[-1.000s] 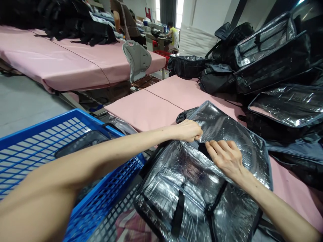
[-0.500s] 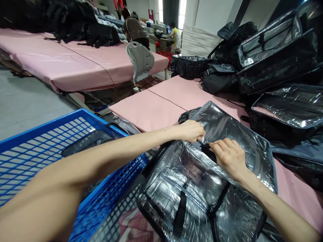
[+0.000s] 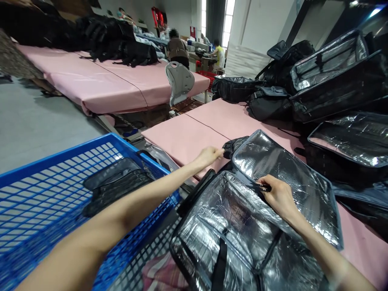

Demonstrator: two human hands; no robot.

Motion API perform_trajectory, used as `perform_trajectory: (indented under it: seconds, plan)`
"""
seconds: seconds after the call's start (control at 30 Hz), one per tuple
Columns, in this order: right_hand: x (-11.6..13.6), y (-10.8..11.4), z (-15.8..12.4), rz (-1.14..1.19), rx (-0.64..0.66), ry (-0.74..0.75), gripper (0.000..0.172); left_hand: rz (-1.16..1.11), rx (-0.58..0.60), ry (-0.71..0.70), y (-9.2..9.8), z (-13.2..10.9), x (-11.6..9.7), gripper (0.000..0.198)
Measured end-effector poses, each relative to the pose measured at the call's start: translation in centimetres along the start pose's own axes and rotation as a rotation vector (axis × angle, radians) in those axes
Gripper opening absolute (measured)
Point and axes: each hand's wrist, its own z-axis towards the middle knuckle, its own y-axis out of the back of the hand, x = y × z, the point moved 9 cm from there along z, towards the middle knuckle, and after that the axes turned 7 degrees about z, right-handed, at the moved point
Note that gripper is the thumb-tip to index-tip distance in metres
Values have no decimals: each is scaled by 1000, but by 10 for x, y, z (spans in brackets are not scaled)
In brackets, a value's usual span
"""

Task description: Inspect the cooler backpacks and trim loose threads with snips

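Open bag (image 3: 242,226) sits front & ctr, shiny silver lining up, at the edge of the near pink table (image 3: 178,135). Its lid (image 3: 291,173) is folded back over that table, silver side up too. Black strap (image 3: 220,262) runs across the lining, nr the front.

R hand (image 3: 277,196) is at the seam betw. lid & body: thumb + fingers closed on a small black piece (image 3: 264,187), can't tell exactly what it is. L hand (image 3: 210,156) is off the lid's L corner, fingers drawn together in a narrow pinch, tips right by a dark bundle (image 3: 238,146) next to the bag; can't tell if they grip any of it. L forearm crosses over the blue basket (image 3: 110,139), which has a dark bag (image 3: 119,184) in it. Checked cloth (image 3: 165,275) shows low down, just L of the open bag.

R side: pile of black bags (image 3: 336,95), a few open w/ silver insides showing. Behind, a grey chair (image 3: 181,83) stands by the far pink table (image 3: 121,83), w/ more black packs (image 3: 121,44) heaped along its back. Further off: 1 person in a brown top (image 3: 177,48), another in yellow (image 3: 220,56) at a workbench.
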Motion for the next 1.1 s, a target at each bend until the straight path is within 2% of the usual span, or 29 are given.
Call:
perform_trajectory:
  seconds: [0.07,0.17,0.3,0.43,0.5,0.57,0.67,0.73,0.83,0.97,1.1]
  plan:
    - [-6,1,0,75,9,-55,15,-220,137,129,-23,-7,9,40]
    - [-17,0,0,208,22,-136,10,-440,217,189,-46,-15,-2,33]
    - [-31,-1,-4,403,27,-201,18,-624,227,186,-54,-18,-15,18]
    - [-30,4,-12,396,54,-208,21,-746,209,164,-57,-25,-17,14]
    - [-14,10,-12,297,49,-153,17,-771,202,123,-59,-33,-21,16]
    - [13,17,-10,195,6,-53,13,-785,217,78,-63,-43,-31,20]
    - [53,28,-2,90,-141,70,15,-772,245,19,-70,-62,-48,23]
    - [64,31,2,68,-209,75,9,-751,238,-20,-73,-72,-56,19]
    - [50,21,5,261,-144,-43,7,-693,210,-45,-76,-83,-59,16]
    - [21,6,-4,675,-9,-279,24,-611,159,-45,-77,-89,-55,21]
    - [16,11,-10,799,-41,-358,31,-586,158,-80,-76,-96,-62,23]
